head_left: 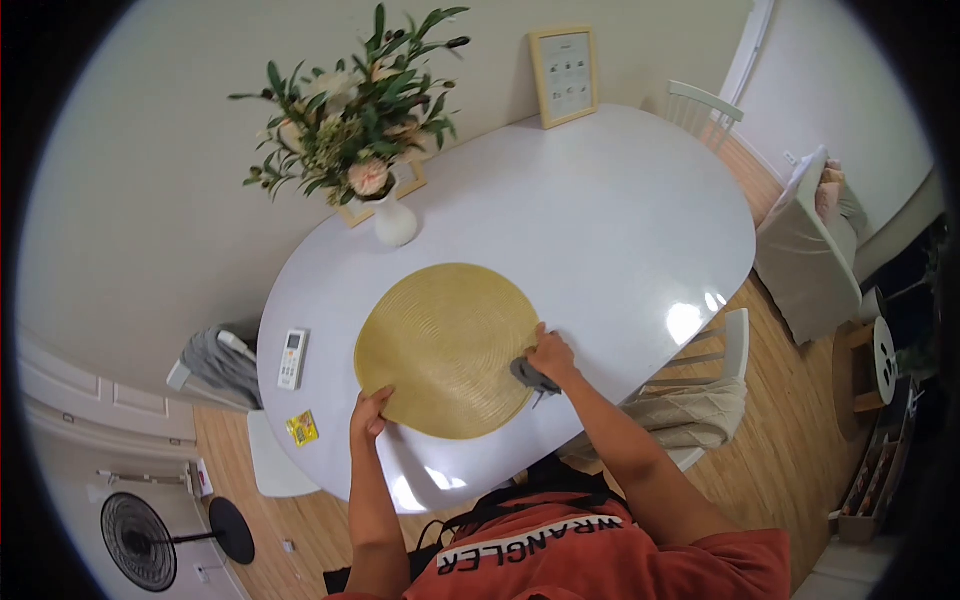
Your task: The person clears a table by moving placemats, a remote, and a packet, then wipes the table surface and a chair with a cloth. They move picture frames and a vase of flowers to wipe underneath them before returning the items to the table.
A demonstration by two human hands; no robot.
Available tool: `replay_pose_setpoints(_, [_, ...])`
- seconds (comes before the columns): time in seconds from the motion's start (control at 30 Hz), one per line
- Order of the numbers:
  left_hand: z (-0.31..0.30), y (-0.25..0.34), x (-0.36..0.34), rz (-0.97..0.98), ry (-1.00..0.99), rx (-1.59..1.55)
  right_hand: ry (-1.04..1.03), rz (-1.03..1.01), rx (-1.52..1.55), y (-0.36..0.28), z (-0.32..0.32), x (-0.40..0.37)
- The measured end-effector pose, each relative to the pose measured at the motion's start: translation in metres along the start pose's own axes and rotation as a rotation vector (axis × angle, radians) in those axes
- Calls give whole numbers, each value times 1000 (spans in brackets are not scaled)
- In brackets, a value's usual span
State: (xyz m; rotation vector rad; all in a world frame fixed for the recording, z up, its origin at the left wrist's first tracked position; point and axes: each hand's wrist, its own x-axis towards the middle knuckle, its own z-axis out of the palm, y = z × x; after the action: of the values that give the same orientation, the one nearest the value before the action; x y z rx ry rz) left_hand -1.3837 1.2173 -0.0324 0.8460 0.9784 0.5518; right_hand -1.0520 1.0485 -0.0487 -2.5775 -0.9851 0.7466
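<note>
A round, gold woven placemat (455, 350) is over the near half of the white oval table, its left edge tilted a little toward me. My left hand (370, 412) pinches its lower left rim, thumb on top and fingers underneath. At the right rim, my right hand (550, 356) is closed around a bunched dark grey cloth (533, 377), with its index finger against the placemat's edge.
On the table (620, 210) stand a white vase (395, 222) of flowers and a framed sheet (566, 77). A remote control (291, 358) and a yellow packet (302, 428) lie at the left. Chairs (735, 345) surround it; a fan (139, 541) is at lower left.
</note>
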Motion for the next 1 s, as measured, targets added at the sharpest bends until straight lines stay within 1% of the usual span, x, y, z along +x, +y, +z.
replay_pose_setpoints(0.03, [-2, 1, 3, -28, -18, -40, 15, 8, 5, 6, -4, 1])
replay_pose_setpoints(0.07, [-4, 4, 6, -24, -32, -35, 0, -57, 58, 11, -7, 2])
replay_pose_setpoints(0.1, [-5, 9, 8, -15, -7, -3, -17, -124, 110, 15, -12, 6])
replay_pose_setpoints(0.13, [-3, 13, 12, -7, 20, 28, -7, -120, 113, 24, -21, 11])
replay_pose_setpoints(0.2, [12, 34, 11, -2, 34, 47, 4, -100, 667, 52, -46, 21])
replay_pose_setpoints(0.27, [30, 59, 1, 3, 59, 68, 236, 4, 1148, 86, -69, 49])
replay_pose_setpoints(0.3, [45, 73, -5, 26, 77, 42, 416, 84, 1132, 101, -98, 52])
replay_pose_setpoints(0.33, [58, 88, -12, 49, 93, 19, 597, 118, 1288, 125, -110, 69])
replay_pose_setpoints(0.4, [79, 120, -25, 31, 98, 50, 1019, 150, 1067, 149, -146, 76])
replay_pose_setpoints(0.43, [89, 133, -32, 38, 133, 68, 1066, 130, 748, 161, -152, 81])
replay_pose_setpoints(0.47, [97, 145, -39, 44, 169, 84, 1093, 109, 426, 174, -153, 84])
replay_pose_setpoints(0.5, [95, 154, -44, 42, 152, 107, 992, 1, 121, 193, -141, 91])
replay_pose_setpoints(0.53, [91, 165, -51, 41, 136, 131, 993, 1, 129, 201, -138, 99])
replay_pose_setpoints(0.6, [123, 187, -79, 79, 176, 94, 917, 95, -294, 209, -136, 129])
replay_pose_setpoints(0.67, [120, 201, -100, 64, 273, 118, 1030, 246, -196, 226, -150, 204])
replay_pose_setpoints(0.7, [129, 209, -113, 70, 297, 154, 1046, 324, -192, 217, -165, 239])
replay_pose_setpoints(0.73, [138, 215, -123, 75, 321, 187, 1114, 320, -210, 205, -177, 275])
replay_pose_setpoints(0.77, [132, 218, -135, 74, 336, 193, 1144, 232, -154, 194, -184, 315])
replay_pose_setpoints(0.8, [119, 220, -150, -11, 366, 257, 1216, 143, -211, 167, -186, 347])
replay_pose_setpoints(0.83, [114, 222, -160, -98, 399, 319, 1224, 22, -203, 136, -185, 375])
replay_pose_setpoints(0.87, [121, 225, -165, -106, 424, 325, 1122, -79, -178, 101, -181, 399])
replay_pose_setpoints(0.9, [130, 226, -169, -65, 435, 309, 1069, -288, -116, 65, -174, 412])
replay_pose_setpoints(0.93, [137, 227, -174, -23, 443, 294, 995, -431, -78, 26, -160, 416])
replay_pose_setpoints(0.97, [140, 228, -179, -20, 481, 294, 950, -600, -121, -9, -145, 414])
replay_pose_setpoints(1.0, [144, 230, -183, -30, 495, 294, 808, -754, -87, -40, -128, 405])
